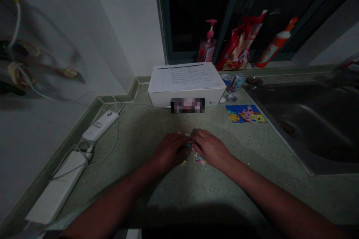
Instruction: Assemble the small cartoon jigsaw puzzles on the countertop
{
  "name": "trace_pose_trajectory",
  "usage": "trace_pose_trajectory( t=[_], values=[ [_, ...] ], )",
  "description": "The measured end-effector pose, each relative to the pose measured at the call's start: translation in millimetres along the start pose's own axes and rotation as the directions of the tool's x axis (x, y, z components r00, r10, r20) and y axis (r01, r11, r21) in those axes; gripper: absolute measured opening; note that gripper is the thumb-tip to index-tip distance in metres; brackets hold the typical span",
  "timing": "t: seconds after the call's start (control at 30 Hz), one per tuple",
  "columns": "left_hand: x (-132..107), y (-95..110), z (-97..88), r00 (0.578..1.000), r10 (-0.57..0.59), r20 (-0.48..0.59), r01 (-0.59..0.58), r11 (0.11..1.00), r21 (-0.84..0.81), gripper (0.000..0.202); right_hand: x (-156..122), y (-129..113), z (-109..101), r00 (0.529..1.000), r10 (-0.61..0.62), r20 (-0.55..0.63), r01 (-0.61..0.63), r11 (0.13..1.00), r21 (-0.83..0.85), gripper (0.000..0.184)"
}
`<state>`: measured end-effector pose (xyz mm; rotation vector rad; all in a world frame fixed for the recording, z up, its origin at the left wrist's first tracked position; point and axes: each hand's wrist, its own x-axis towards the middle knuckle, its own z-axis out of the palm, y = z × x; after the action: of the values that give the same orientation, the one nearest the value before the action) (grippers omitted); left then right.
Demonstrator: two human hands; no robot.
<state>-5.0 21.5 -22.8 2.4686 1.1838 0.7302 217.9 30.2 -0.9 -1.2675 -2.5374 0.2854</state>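
Small colourful jigsaw puzzle pieces (198,158) lie on the green speckled counter (157,198), partly covered by my hands. My left hand (170,151) comes in from the left with its fingers curled down over the pieces. Opposite it, my right hand (211,147) bends its fingers and thumb onto the same cluster. The fingertips of both hands nearly meet there, closed around pieces that are mostly hidden. A loose yellowish puzzle piece (184,163) lies just below my left hand. Other pieces peek out beyond the fingertips.
Behind the hands, a phone (187,105) leans against a white box (186,78). A blue cartoon picture card (245,114) lies before cans (237,83), left of the metal sink (314,119). Cables join a white device (101,125) and power strip (60,186) at left.
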Motion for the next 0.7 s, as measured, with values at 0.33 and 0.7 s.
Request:
trace_pose_trajectory(
  t=[0.33, 0.7],
  values=[
    [3.2, 7.0, -3.2, 0.991, -0.04, -0.125, 0.043, 0.999, 0.021, 0.013, -2.3, -4.6, -1.4, 0.988, -0.085, -0.129, 0.09, 0.995, 0.031, 0.008],
    [1.0, 4.7, -3.4, 0.99, -0.059, -0.127, 0.055, 0.998, -0.035, 0.02, -3.7, -3.7, -8.9, 0.995, -0.013, -0.098, 0.027, 0.99, 0.141, 0.014]
  ],
)
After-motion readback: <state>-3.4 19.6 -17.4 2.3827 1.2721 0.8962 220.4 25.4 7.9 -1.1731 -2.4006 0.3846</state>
